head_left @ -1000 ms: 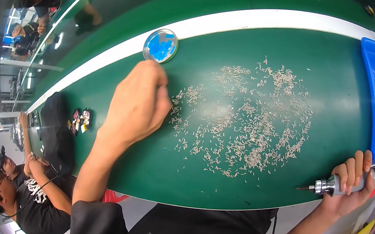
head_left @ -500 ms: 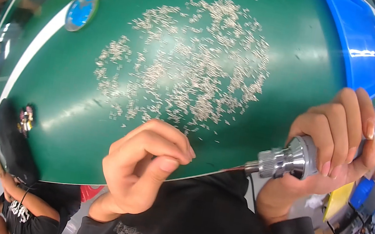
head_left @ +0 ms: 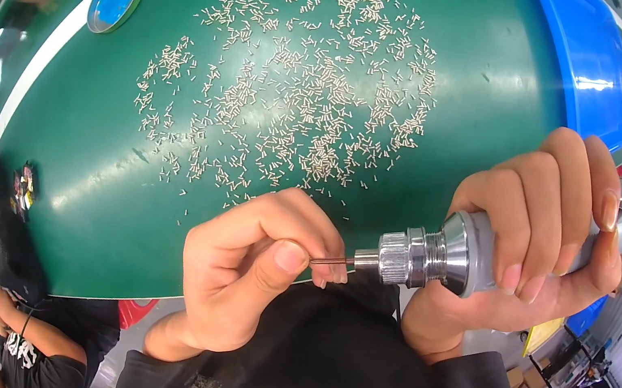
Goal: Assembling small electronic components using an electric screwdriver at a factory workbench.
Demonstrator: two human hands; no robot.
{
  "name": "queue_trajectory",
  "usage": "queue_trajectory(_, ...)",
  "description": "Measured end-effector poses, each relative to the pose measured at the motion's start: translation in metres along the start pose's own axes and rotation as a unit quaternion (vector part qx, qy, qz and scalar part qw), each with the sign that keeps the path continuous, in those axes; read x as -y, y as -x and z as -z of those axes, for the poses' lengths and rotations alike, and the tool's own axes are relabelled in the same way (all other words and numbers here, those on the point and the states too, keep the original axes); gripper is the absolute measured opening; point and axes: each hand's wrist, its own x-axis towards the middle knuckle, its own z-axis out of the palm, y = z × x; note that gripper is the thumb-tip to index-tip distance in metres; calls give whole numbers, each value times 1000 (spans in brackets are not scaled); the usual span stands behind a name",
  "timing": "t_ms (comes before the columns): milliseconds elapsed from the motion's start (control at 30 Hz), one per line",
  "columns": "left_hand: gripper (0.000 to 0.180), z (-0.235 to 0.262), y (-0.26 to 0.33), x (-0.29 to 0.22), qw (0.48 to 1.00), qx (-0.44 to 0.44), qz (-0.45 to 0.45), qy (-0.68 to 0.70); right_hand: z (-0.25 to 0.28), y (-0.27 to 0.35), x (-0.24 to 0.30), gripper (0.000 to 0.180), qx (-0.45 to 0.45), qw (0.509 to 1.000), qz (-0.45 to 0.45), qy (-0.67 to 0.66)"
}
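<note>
My right hand [head_left: 534, 215] is wrapped round a grey rotary handpiece [head_left: 474, 250] with a ridged chrome collar, held almost level and pointing left. From its nose a thin rod-like bit [head_left: 332, 262] runs to the fingertips of my left hand [head_left: 249, 266]. There the left thumb and forefinger are pinched together at the bit's tip; anything small between them is hidden. Beyond both hands, many tiny silvery pins [head_left: 326, 106] lie scattered over the green tabletop [head_left: 471, 122].
A round clear dish with blue inside [head_left: 116, 0] stands at the far left. At the far right is a blue tray [head_left: 587, 68]. A black object [head_left: 8, 234] rests along the left table edge. Other people sit nearby; one's forearm [head_left: 45, 334] shows at lower left.
The handpiece has moved left and its bit now meets my left fingertips; before, the two were apart. My left thumb and forefinger stay pinched. The whole view has shifted slightly.
</note>
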Motion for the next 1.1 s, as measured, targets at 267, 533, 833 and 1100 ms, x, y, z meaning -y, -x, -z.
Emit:
queue_trajectory(267,22,1,-1,-2,1000,2,12,-5,1,-1,0,14,20,1000,-12,9)
queue_trajectory(533,16,-3,-1,1,989,-51,-17,-139,-1,5,1,15,71,992,25,98)
queue_trajectory(833,12,-10,-3,2,975,-50,-32,-216,5,1,4,15,8,999,6,45)
queue_trajectory(1100,26,-47,-18,-25,765,49,-301,-567,15,-1,2,17,7,991,63,117)
